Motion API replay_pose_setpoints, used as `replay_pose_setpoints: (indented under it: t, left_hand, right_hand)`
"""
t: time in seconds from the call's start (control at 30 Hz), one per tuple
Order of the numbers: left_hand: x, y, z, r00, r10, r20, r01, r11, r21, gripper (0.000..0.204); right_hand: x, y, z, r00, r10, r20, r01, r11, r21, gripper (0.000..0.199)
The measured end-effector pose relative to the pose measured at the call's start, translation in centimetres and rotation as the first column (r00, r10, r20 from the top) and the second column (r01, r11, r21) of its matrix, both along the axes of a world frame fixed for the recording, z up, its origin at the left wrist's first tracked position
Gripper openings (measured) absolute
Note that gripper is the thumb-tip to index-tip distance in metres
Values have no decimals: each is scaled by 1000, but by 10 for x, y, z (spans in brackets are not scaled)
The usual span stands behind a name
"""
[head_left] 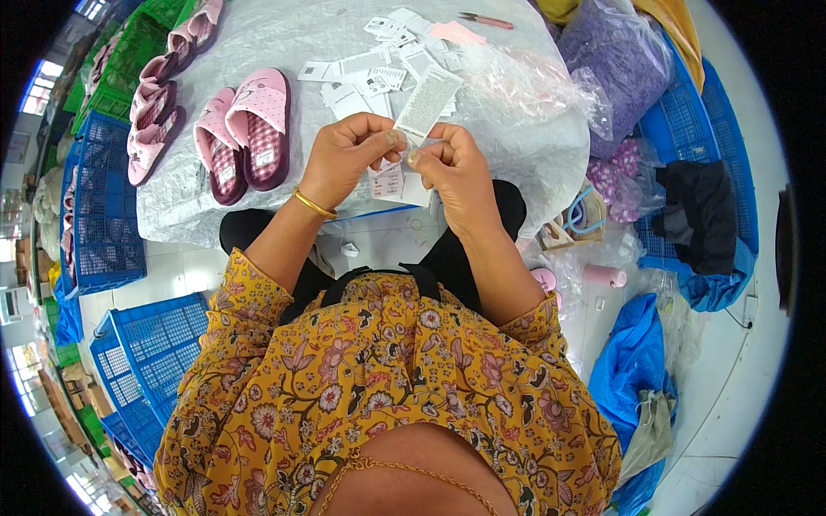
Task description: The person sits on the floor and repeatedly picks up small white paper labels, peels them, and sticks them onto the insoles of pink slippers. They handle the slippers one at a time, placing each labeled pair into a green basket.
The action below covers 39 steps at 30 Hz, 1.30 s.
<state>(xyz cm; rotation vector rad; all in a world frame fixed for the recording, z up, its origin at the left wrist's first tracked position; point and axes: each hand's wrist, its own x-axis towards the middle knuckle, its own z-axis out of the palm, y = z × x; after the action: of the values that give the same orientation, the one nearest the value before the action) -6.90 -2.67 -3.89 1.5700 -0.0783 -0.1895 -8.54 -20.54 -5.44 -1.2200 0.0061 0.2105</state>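
Note:
Over the near edge of the covered table, my left hand (351, 156) and my right hand (458, 174) come close together, each with thumb and finger pinched. Between the fingertips they hold a white printed paper tag (430, 101), its long end pointing up and away. Just below the fingers, more white printed tags (391, 182) show at the table's edge; I cannot tell if they join the held one. A pair of pink slippers (260, 90) with checked insoles stands to the left of my left hand. Beyond my hands lies a loose heap of white tags (348, 101).
More pink slippers (155, 142) line the table's left side. Clear plastic bags (538, 82) and a pen (486, 20) lie at the far right. Blue crates (107, 206) flank the left; a purple-filled bag (615, 64) and blue crates with dark cloth (701, 206) stand right.

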Motion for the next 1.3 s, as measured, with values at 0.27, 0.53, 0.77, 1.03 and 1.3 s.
replay_pose_setpoints:
  t: [0.27, 0.53, 0.77, 1.03, 1.3]
  left_hand:
    - [-1, -3, 3, 1000, -2, 9, 2, 999, 32, 14]
    - [-14, -3, -2, 977, -79, 197, 33, 973, 230, 18]
    - [-8, 5, 6, 975, -177, -131, 180, 984, 4, 15]
    - [-14, 4, -5, 974, -209, -93, 217, 972, 92, 8]
    - [-23, -7, 18, 966, -205, 156, 170, 962, 213, 2]
  right_hand:
    - [0, -2, -5, 1000, -2, 12, 2, 1000, -25, 35]
    - [-2, 0, -8, 998, -25, 61, 24, 1000, 10, 21]
    - [-10, -9, -12, 989, 90, 115, -86, 995, -46, 18]
    - [-18, -19, -13, 955, 162, 248, -81, 948, -309, 27]
    - [-9, -61, -7, 992, 68, 106, -41, 970, -240, 29]
